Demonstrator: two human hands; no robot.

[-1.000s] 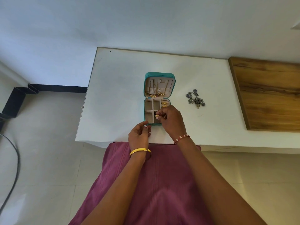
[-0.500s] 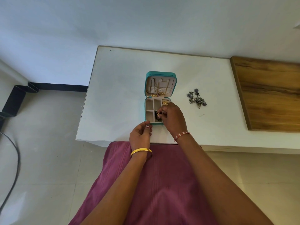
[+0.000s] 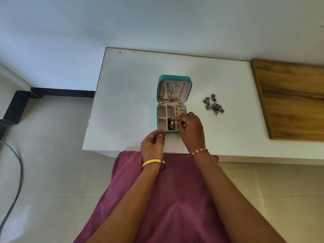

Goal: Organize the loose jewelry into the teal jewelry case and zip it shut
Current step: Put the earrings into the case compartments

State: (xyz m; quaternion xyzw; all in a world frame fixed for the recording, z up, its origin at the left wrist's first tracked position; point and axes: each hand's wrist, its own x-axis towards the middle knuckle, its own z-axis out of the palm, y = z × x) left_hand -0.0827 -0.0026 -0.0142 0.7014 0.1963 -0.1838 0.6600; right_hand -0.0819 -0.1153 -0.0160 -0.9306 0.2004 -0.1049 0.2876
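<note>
No text, label, brand or number can be read anywhere.

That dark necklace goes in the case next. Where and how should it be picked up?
Pinch the dark necklace from above at its bunched middle: it lies flat in a loose heap on the table, clear on all sides, so lifting an end would probably trail beads.

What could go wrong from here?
1. The right hand pinches a small gold piece over a compartment already holding dark jewelry; the two may tangle.
2. The chains hang from the open lid of the case and might catch in the zip.
3. The silver jewelry lies loose on the table, easily forgotten.
</note>
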